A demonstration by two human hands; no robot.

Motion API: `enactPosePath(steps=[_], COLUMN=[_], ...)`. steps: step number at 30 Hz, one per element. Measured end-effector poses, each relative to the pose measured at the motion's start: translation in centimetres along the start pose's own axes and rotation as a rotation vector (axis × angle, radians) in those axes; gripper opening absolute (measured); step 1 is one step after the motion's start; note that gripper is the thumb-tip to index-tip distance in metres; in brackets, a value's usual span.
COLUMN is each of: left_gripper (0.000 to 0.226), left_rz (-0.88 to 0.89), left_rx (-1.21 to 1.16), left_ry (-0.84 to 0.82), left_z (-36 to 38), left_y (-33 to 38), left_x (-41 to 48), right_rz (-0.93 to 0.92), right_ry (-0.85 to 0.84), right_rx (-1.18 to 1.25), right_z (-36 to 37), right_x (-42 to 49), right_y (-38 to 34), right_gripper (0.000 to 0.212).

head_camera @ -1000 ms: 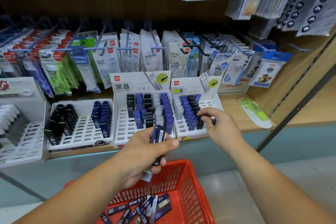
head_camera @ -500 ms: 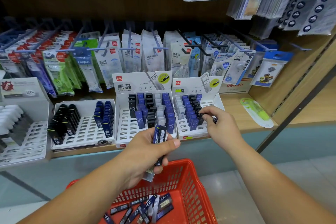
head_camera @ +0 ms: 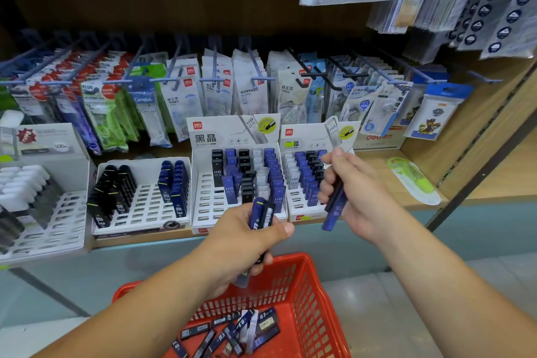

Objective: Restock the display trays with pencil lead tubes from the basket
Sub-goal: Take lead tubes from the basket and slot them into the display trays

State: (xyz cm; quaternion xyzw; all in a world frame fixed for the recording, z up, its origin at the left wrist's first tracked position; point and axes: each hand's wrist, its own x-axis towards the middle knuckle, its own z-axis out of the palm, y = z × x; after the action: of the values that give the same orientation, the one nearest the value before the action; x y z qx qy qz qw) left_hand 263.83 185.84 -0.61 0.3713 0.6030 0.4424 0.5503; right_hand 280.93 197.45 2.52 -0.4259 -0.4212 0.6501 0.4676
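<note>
blue tube is held in the curled right hand, in front of the right tray | bunch of tubes, maybe three, is gripped by the left hand above the red basket | more tubes are seen inside

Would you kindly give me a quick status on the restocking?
Left hand grips a bundle of tubes above the basket. Right hand holds one blue tube before the right tray. No obstruction seen.

We log a stationery shop: packaged white correction tapes hang on metal peg hooks, white cardboard display trays of small blue and black lead tubes sit on a wooden shelf, red plastic shopping basket below.
</note>
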Motion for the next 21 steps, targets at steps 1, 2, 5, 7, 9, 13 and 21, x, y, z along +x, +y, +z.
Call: enactPosePath(steps=[1,2,5,7,9,13,21], left_gripper=[0.019,0.016,0.014,0.015,0.014,0.016,0.032], left_rz=[0.029,0.059,0.126,0.148,0.182,0.208,0.144], left_rx=[-0.013,-0.024,-0.064,-0.068,-0.072,-0.055,-0.153], left_ry=[0.005,0.006,-0.026,-0.056,-0.045,0.029,0.152], left_z=[0.2,0.6,1.7,2.2,2.4,1.8,-2.4], left_y=[0.0,0.1,0.6,0.7,0.6,0.9,1.6], left_x=[0.0,-0.1,-0.5,-0.8,-0.9,-0.9,-0.5], right_rz=[0.012,0.016,-0.004,-0.002,0.019,-0.011,-0.037], right_ry=[-0.054,-0.09,-0.127,-0.139,-0.163,-0.185,-0.241], right_rx=[0.022,0.025,0.029,0.052,0.072,-0.126,-0.548], right_z=[0.7,1.3,2.4,2.9,3.3,3.5,2.9], right_x=[-0.7,-1.3,-2.2,-2.6,-2.9,-3.3,-3.1], right_y=[-0.1,-0.1,0.4,0.6,0.9,1.4,1.8], right_gripper=[0.027,0.03,0.034,0.037,0.039,0.041,0.036])
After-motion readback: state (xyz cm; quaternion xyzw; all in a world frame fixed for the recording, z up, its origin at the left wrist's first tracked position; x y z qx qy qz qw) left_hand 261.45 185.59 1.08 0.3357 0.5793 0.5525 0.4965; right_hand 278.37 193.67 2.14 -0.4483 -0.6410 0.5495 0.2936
